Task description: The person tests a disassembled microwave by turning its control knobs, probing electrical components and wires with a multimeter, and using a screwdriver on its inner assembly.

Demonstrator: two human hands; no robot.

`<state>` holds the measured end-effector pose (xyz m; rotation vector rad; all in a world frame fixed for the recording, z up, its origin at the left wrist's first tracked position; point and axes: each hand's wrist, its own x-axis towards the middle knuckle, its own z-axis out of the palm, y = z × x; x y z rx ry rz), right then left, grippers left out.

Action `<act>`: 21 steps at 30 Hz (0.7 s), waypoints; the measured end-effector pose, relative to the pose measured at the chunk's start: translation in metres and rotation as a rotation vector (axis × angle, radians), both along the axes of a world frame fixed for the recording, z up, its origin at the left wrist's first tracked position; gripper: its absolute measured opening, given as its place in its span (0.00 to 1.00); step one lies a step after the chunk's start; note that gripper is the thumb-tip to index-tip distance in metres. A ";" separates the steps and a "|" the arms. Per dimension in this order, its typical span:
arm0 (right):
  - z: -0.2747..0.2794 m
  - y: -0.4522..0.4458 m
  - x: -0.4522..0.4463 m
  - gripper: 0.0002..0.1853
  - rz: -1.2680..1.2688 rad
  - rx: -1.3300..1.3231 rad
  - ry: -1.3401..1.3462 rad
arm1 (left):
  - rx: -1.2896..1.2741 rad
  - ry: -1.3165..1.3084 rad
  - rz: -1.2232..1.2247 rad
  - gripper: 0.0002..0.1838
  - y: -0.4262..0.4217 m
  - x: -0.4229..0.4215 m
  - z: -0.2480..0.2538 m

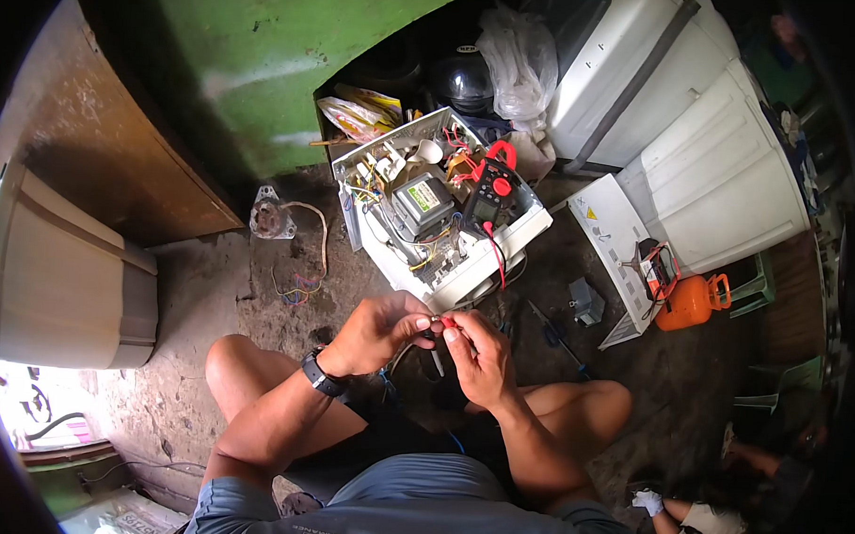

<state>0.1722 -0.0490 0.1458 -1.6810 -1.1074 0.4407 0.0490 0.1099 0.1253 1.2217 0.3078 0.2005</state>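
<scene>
Both of my hands meet in front of my lap, fingertips almost touching. My left hand (385, 334) is closed in a pinch at one end of a small red piece (448, 322), which looks like a clip or connector. What exactly its fingertips grip is too small to tell. Thumb and fingers of my right hand (482, 360) pinch the red piece itself. Just beyond them lies an opened white appliance (526, 235), resembling a microwave oven, with a transformer (423, 206) and loose wires inside. A clamp meter (487, 199) with red jaws rests on it, a red lead hanging down.
On the floor to the left is a small motor (272, 216) with a trailing cable. A grey box-shaped part (586, 302) and a screwdriver-like tool (559, 339) lie at right, near a white metal panel (609, 238) and an orange canister (692, 303). Another person's legs (715, 524) show lower right.
</scene>
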 end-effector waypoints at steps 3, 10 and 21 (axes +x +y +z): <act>0.002 0.000 -0.001 0.09 0.001 -0.007 -0.007 | 0.001 0.007 -0.003 0.10 0.001 0.000 -0.001; -0.004 0.000 -0.001 0.09 0.004 0.007 -0.061 | -0.001 -0.010 0.003 0.10 0.001 0.000 -0.002; -0.008 0.002 -0.003 0.10 -0.012 0.033 -0.079 | -0.008 -0.007 0.020 0.10 0.000 -0.001 -0.001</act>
